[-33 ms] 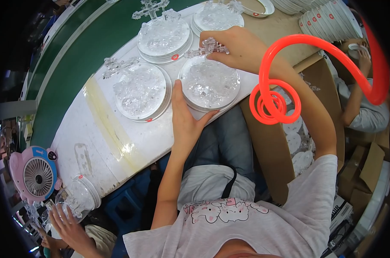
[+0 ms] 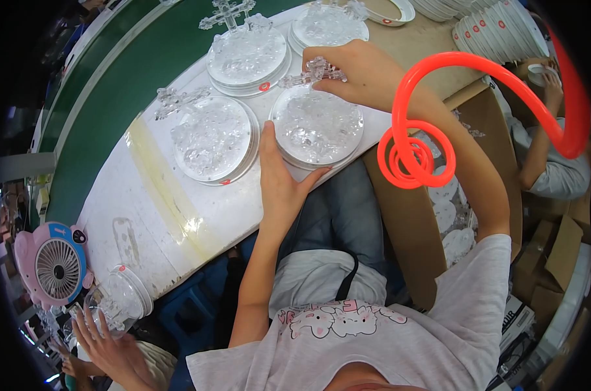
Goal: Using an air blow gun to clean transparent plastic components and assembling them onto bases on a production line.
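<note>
My left hand [image 2: 281, 186] curves round the near left rim of a round white base [image 2: 334, 161], thumb along the near edge and a finger up its left side. Clear, glassy pieces [image 2: 316, 125] cover the base's top. Over the far rim, my right hand [image 2: 360, 73] is closed on a clear ornate cross [image 2: 318, 70], whose lower part is hard to make out against the clear pieces. To the left stands a similar base [image 2: 243, 159] with clear pieces and another cross [image 2: 178, 99] lying at its far edge.
More filled bases [image 2: 269, 79] stand farther off, beside a green conveyor belt [image 2: 106, 104]. A red coiled tube [image 2: 416, 166] hangs before my right arm. A cardboard box [image 2: 406, 228] with clear parts sits at right. Stacked white rings [image 2: 497, 32], a pink fan [image 2: 54, 264] and co-workers' hands [image 2: 110, 352] surround the table.
Both my hands, the cross and the bases keep their places. The co-worker's hand at the lower left has shifted slightly.
</note>
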Demonstrator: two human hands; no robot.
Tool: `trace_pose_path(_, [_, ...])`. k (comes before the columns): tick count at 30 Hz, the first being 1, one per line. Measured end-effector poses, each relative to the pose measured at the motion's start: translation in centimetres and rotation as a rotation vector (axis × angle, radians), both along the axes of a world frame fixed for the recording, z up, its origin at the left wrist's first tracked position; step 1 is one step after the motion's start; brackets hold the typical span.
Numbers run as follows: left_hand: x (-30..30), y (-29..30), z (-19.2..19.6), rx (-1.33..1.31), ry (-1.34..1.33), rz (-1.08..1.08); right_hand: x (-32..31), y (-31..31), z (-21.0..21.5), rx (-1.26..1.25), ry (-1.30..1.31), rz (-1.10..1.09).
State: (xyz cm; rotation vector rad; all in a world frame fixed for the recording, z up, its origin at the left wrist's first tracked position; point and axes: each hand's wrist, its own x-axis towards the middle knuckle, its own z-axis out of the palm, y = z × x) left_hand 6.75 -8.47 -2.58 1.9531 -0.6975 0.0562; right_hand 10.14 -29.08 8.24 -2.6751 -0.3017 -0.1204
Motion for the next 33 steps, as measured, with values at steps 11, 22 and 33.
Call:
trace_pose_path(11, [-1.5,0.2,-0.2,0.079,-0.241,0.12,-0.6,-0.3,-0.9,0.013,-0.074,0.006])
trace_pose_path(22, [-2.0,1.2,-0.3,0.199,-0.538,-0.064,-1.1,-1.2,-0.5,0.112,0.076,-0.009])
trace_pose_path(33, [-1.1,0.7,1.4,0.269,-0.478,-0.068,-3.2,-5.7,-1.6,0.365,0.481,-0.048])
